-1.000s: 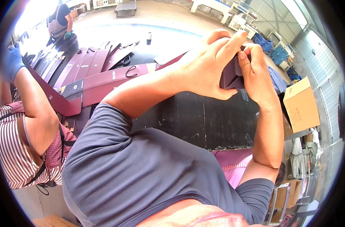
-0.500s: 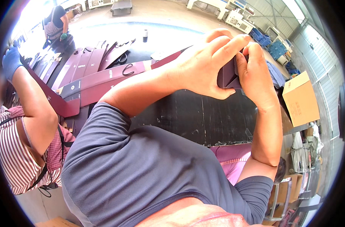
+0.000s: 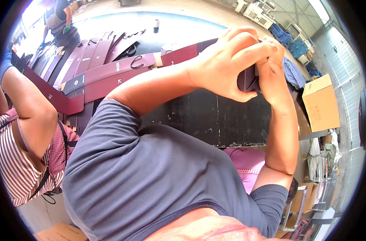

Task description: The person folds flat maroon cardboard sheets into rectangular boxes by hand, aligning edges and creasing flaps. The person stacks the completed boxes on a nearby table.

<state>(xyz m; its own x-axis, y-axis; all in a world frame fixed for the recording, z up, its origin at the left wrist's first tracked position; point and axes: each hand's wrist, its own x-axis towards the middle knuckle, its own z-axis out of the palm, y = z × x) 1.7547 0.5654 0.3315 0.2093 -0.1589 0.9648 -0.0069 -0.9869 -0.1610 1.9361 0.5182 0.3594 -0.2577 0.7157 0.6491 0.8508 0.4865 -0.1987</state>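
Both hands are raised over the far right part of the black table, closed round a dark maroon folded cardboard box (image 3: 246, 80). My left hand (image 3: 227, 64) wraps its near side, fingers across the top and thumb below. Against its right side presses my right hand (image 3: 270, 76), its fingertips partly hidden behind the left ones. Only a small folded end of the box shows between the palms. Behind my left wrist runs a maroon cardboard strip (image 3: 178, 55); whether it joins the held box I cannot tell.
Flat maroon cardboard pieces (image 3: 106, 78), some with dark cord handles, cover the left of the black table (image 3: 191, 120). A black-and-white cylinder (image 3: 156, 26) stands farther back. An open brown carton (image 3: 320, 105) is at right. One co-worker (image 3: 28, 144) is close at left, another (image 3: 58, 20) farther off.
My hands and the box have shifted slightly right in the picture. My right fingers have moved, now more hidden behind the left hand. The near co-worker's gloved hand has moved farther left.
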